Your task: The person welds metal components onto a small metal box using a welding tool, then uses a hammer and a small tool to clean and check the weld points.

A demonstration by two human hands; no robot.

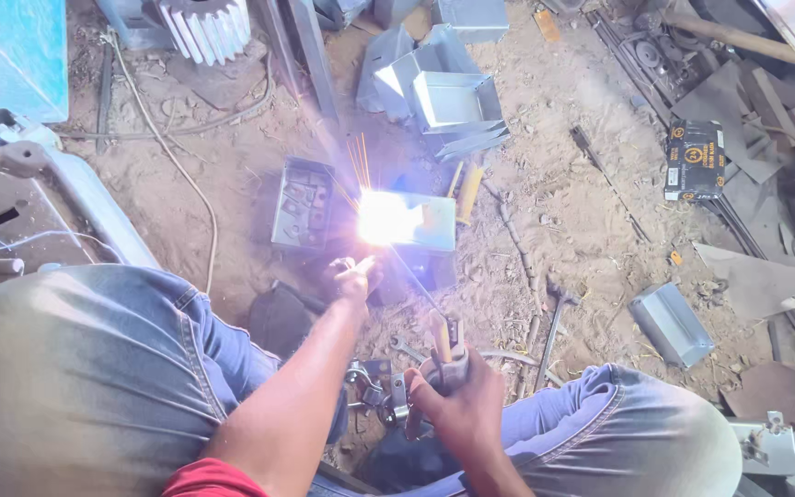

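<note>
Welding step in hand: worn electrode holder (446, 354) clenched in right hand (457, 405); left hand (350, 276), fingers curled, steadying grey folded sheet-metal box (425, 221) beside bright arc (381, 218); steady rod feed judged needed next

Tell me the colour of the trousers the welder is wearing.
Faded blue denim trousers, seen in the head view.
</note>
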